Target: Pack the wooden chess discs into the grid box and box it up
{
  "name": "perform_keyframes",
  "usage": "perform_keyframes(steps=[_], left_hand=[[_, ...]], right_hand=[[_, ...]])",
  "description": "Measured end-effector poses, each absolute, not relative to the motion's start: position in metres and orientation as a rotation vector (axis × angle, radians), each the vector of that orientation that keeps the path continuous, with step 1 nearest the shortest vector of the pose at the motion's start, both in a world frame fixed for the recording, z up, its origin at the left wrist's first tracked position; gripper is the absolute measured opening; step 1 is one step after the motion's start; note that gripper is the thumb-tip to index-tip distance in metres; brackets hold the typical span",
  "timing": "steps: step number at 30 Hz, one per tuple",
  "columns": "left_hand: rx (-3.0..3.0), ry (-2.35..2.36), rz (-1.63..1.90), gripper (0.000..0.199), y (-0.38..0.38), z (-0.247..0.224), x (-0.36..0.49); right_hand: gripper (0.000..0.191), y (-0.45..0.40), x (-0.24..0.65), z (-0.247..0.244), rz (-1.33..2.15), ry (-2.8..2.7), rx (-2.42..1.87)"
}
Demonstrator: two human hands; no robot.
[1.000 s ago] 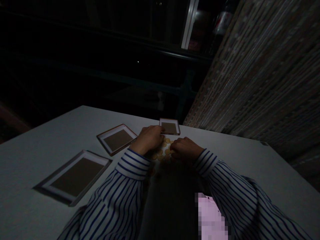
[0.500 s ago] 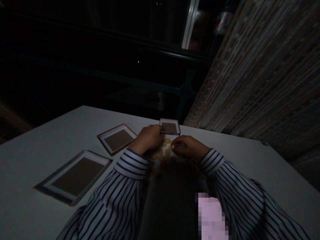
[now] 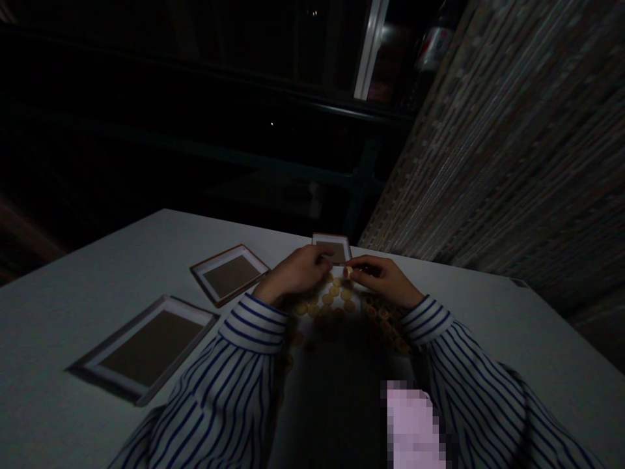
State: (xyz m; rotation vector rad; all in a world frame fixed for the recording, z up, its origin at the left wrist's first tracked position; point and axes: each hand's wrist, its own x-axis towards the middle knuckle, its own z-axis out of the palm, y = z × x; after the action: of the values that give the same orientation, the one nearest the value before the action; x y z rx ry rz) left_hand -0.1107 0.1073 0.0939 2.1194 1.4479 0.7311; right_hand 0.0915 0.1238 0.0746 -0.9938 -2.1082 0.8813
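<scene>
Several round, pale yellow discs (image 3: 327, 299) lie on the white table between my hands. My right hand (image 3: 383, 277) pinches a small round piece (image 3: 347, 272) between thumb and fingertips, above the discs. My left hand (image 3: 303, 270) is stretched over the discs' left side, its fingertips close to the near edge of a small tray (image 3: 349, 247); whether it holds anything is too dark to tell. More round pieces with reddish-brown faces (image 3: 384, 314) are clustered beneath my right wrist.
Two framed trays stand at the left, a brown-edged one (image 3: 218, 301) and a larger grey one (image 3: 178, 355). The white table (image 3: 488, 326) extends right toward a string curtain (image 3: 454, 163). A pixelated pink patch (image 3: 415, 426) is at the bottom.
My right hand has lifted away from the discs with a small piece in its fingertips, uncovering the reddish-brown pieces. My left hand has shifted slightly right, with its fingers further out.
</scene>
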Motion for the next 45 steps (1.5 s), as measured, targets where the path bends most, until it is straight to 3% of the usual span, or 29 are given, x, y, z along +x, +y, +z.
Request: perform_keyframes(steps=[7, 18, 36, 45], left_hand=[[1.810, 1.196, 0.714, 0.045, 0.104, 0.096, -0.104], [1.647, 0.998, 0.803, 0.038, 0.101, 0.102, -0.101], [1.708, 1.139, 0.765, 0.039, 0.106, 0.095, -0.107], [1.964, 1.512, 0.700, 0.038, 0.109, 0.089, -0.114]], right_hand=[[0.031, 0.123, 0.090, 0.078, 0.943, -2.060, -0.939], [0.027, 0.122, 0.086, 0.078, 0.944, -1.982, -0.846], [0.027, 0.112, 0.079, 0.084, 0.429, -2.323, -0.724], [0.027, 0.115, 0.084, 0.070, 0.215, -2.596, -0.878]])
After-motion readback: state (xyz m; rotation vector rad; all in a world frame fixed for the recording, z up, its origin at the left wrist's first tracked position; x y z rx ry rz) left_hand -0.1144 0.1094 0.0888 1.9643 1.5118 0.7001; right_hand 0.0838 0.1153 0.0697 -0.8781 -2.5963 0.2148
